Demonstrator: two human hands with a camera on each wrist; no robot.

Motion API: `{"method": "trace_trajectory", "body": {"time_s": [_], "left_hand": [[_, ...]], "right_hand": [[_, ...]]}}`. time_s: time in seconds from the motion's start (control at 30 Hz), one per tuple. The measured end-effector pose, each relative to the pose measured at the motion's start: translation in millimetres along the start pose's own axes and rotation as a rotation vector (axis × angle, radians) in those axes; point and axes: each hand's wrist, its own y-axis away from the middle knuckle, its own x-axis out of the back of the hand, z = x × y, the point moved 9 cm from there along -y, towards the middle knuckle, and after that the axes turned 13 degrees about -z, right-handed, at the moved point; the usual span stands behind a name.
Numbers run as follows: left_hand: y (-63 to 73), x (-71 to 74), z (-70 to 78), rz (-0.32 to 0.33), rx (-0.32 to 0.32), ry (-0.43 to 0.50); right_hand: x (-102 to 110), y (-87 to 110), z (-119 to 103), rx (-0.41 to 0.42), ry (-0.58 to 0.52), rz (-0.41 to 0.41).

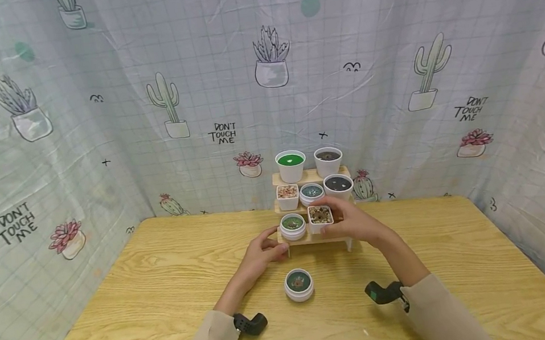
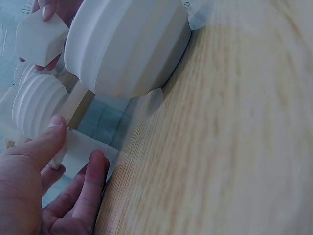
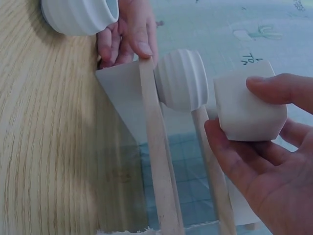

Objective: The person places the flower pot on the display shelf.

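Observation:
My right hand [image 1: 354, 221] grips a square white pot [image 1: 321, 222] topped with pebbles, thumb on one side and fingers on the other. In the right wrist view this pot [image 3: 249, 105] is beyond the bottom step's front slat [image 3: 159, 156]. My left hand [image 1: 259, 255] holds the left end of the tiered wooden stand [image 1: 318, 240], its thumb [image 2: 51, 134] against the slat and fingers by the white side panel [image 2: 88, 152]. Next to that thumb, a round ribbed pot [image 1: 293, 229] with a green top sits on the bottom step.
On the upper steps stand a green-topped cup [image 1: 291, 168], two dark-topped cups, a square pot [image 1: 287, 198] and a round pot [image 1: 312, 192]. Another round ribbed pot [image 1: 299, 287] rests on the wooden table [image 1: 184, 285] before the stand. A patterned curtain [image 1: 216, 57] hangs behind.

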Motion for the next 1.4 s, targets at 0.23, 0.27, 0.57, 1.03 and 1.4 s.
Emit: {"method": "trace_trajectory", "body": {"time_s": [0.23, 0.27, 0.57, 1.03, 1.4], "left_hand": [[0.8, -0.7, 0.1, -0.004, 0.003, 0.011], [0.9, -0.6, 0.0, -0.003, 0.001, 0.01], [1.1, -0.2, 0.0, -0.008, 0.012, 0.011], [-1.3, 0.9, 1.1, -0.003, 0.022, -0.009], [-1.1, 1.3, 0.1, 0.0, 0.031, -0.003]], "right_hand": [[4.2, -1.2, 7.7, -0.021, -0.026, 0.048], [4.5, -1.6, 9.0, -0.02, -0.035, 0.056], [0.3, -6.5, 17.7, -0.03, -0.091, 0.101], [-3.4, -9.0, 22.0, -0.058, -0.108, 0.128], [-7.5, -11.4, 27.6, -0.053, -0.091, 0.124]]}}
